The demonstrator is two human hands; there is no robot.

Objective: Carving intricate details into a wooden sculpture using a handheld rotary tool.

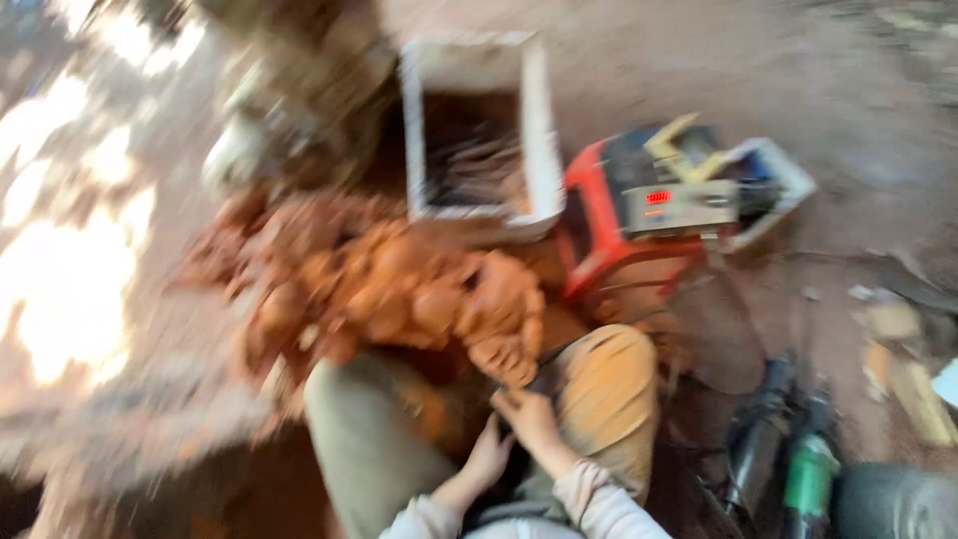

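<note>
Head view, badly blurred by motion. The person sits low on a dirt floor (818, 80), knees drawn up, and both hands meet between the thighs. The left hand (489, 454) rests with its fingers curled loosely against something dark in the lap; whether its grip is clamped on that thing or only touching it, I cannot tell. The right hand (529, 414) lies just beside the left, fingers bent toward the same dark spot, and its grip is equally unclear through the blur.

Just ahead of both hands, touching the knees, sits a heap of orange-brown clay pieces (399, 289), rounded and lumpy, apparently kept close so they stay within easy reach. Beyond the heap stands a white open box (539, 130) holding what look like thin sticks. To the right of the box, ahead of the right hand, is a red stool (589, 240) carrying a grey machine with a small red light (679, 205), raised off the dirt.

Well off to the right of the right hand lie a black tube and a green bottle (808, 474) on the floor.
</note>
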